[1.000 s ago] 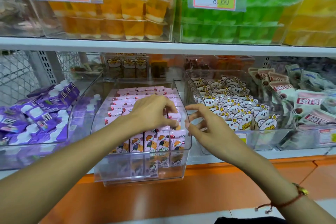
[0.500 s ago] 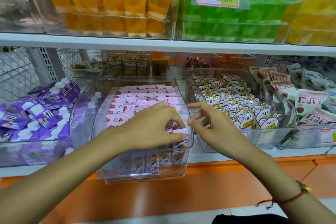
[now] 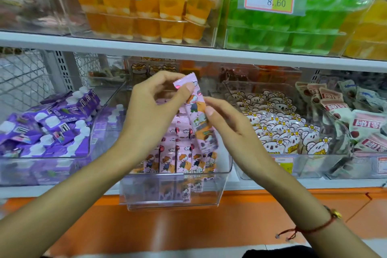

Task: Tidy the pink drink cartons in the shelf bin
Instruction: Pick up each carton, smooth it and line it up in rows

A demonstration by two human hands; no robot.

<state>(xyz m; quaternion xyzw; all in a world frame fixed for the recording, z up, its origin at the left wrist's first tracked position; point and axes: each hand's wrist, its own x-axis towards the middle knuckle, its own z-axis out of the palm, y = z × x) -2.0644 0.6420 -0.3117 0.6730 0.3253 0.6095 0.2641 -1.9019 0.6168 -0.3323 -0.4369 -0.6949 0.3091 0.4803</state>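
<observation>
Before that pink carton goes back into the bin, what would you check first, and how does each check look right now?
1. Pink carton gripped: ok, the left hand pinches its top.
2. Right hand helping: ok, a fingertip touches the carton's side.
3. Carton clear of the row: ok, lifted and tilted above the other cartons.
4. Free slot in the clear bin: cannot tell, the hands hide the middle.
5. Front row upright: ok.
6. Carton undamaged: cannot tell.
</observation>
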